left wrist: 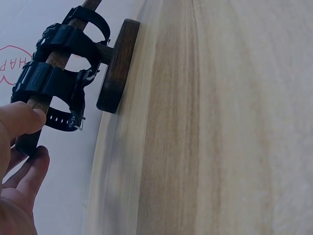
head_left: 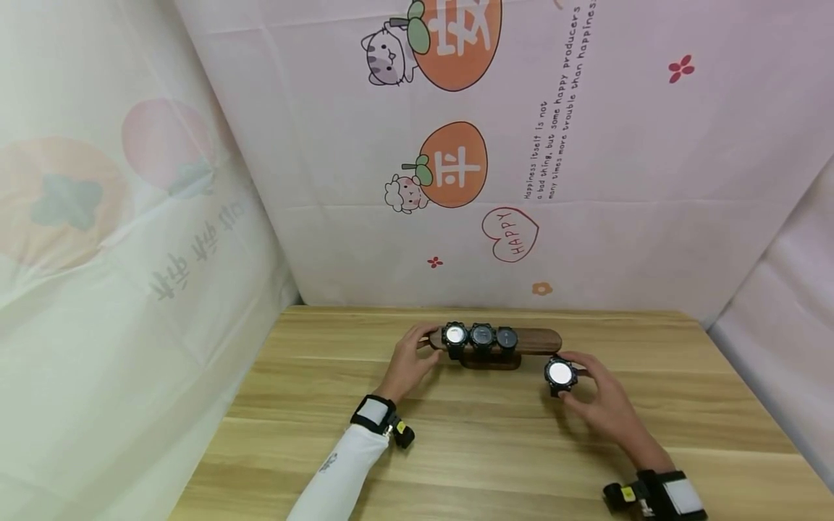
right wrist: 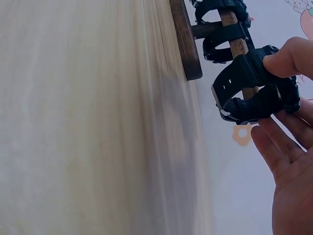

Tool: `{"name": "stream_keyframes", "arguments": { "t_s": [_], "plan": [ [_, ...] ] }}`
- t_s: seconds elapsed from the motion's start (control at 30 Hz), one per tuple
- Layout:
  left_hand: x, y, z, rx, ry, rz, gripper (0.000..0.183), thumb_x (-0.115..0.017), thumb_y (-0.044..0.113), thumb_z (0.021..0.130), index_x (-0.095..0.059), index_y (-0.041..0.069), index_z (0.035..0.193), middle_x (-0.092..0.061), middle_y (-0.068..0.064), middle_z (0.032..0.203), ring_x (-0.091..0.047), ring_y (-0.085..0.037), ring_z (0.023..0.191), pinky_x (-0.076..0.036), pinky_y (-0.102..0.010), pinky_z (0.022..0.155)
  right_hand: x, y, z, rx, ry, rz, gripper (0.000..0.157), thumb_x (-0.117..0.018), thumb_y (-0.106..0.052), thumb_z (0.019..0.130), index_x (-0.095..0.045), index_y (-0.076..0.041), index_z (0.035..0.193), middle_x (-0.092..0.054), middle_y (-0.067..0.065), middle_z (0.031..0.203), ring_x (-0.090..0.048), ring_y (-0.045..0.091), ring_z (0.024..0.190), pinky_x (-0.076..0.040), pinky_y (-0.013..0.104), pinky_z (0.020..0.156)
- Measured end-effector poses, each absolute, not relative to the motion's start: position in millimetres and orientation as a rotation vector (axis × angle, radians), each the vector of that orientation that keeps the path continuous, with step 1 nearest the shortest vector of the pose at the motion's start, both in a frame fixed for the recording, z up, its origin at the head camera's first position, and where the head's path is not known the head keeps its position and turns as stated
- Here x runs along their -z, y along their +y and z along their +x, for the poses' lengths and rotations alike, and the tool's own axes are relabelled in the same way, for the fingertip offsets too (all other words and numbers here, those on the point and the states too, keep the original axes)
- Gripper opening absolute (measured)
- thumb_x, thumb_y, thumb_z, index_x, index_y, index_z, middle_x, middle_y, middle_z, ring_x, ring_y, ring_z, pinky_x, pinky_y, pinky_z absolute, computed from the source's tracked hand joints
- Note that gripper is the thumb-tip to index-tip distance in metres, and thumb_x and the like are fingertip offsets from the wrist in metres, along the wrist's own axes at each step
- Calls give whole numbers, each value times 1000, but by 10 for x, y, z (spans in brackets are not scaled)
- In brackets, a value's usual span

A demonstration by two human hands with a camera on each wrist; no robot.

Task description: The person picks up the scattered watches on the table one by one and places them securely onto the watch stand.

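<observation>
A dark wooden watch stand (head_left: 539, 341) stands near the table's back edge, its long bar on a short base. Three black watches hang side by side on the bar: one with a bright face (head_left: 455, 333), a middle one (head_left: 482, 335) and a smaller one (head_left: 507, 338). My left hand (head_left: 407, 365) holds the bar's left end between thumb and fingers. My right hand (head_left: 602, 401) pinches another black watch (head_left: 560, 373), its face bright and its strap closed in a loop. In the head view this watch appears just below the bar's right tip.
The stand rests on a light wood-grain table (head_left: 482, 449). Behind it hangs a white cloth (head_left: 352, 239) with printed fruit, animals and lettering. More cloth (head_left: 163, 289) closes off the left side, and pale cloth also hangs at the right.
</observation>
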State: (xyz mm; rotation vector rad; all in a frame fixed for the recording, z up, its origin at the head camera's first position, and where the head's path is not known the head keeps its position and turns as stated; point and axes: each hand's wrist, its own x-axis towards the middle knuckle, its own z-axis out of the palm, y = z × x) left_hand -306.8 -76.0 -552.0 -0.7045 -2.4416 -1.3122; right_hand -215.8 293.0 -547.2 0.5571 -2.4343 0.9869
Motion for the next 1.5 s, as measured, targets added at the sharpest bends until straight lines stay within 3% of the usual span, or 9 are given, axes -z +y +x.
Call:
{"name": "stream_keyframes", "arguments": {
  "t_s": [0.17,0.43,0.73,0.93,1.23,1.5],
  "plan": [
    [5528,-758,-3076,1309,-2444,-695,55,-73,12,85,-52,21,135,-53,3,133,-51,-12,118,-48,-26,97,5461,2956,-2166,-969,-2440,542,81,-83,4,62,-51,-6,136,-53,11,135,-48,9,115,-39,16,95],
    [5533,-757,-3077,1326,-2429,-712,56,-73,9,84,-52,18,135,-53,2,132,-52,-12,117,-48,-24,96,5424,2988,-2182,-988,-2450,523,81,-83,4,64,-50,-6,137,-52,11,135,-49,19,114,-45,51,91],
    [5541,-765,-3079,1324,-2418,-720,55,-73,10,85,-52,19,136,-53,-4,134,-51,-14,119,-49,-26,96,5424,3016,-2243,-1022,-2441,489,78,-82,3,67,-50,-10,137,-53,9,134,-47,22,116,-42,46,92],
    [5529,-762,-3063,1313,-2417,-712,55,-73,10,85,-53,18,135,-53,-1,133,-52,-14,118,-49,-27,96,5415,3042,-2291,-994,-2429,492,78,-81,5,65,-50,-5,136,-52,12,134,-47,27,117,-43,47,90],
    [5521,-754,-3057,1326,-2437,-689,55,-73,11,85,-53,20,135,-53,1,133,-51,-12,118,-48,-26,97,5398,3073,-2360,-1021,-2430,493,80,-80,5,67,-48,-7,139,-50,15,136,-46,33,118,-43,59,91],
    [5529,-758,-3066,1328,-2409,-713,55,-73,9,85,-52,20,135,-54,-4,133,-52,-13,118,-48,-25,96,5337,3074,-2414,-1023,-2441,491,77,-78,6,68,-47,-4,138,-50,18,136,-45,37,119,-43,62,91]
  ]
}}
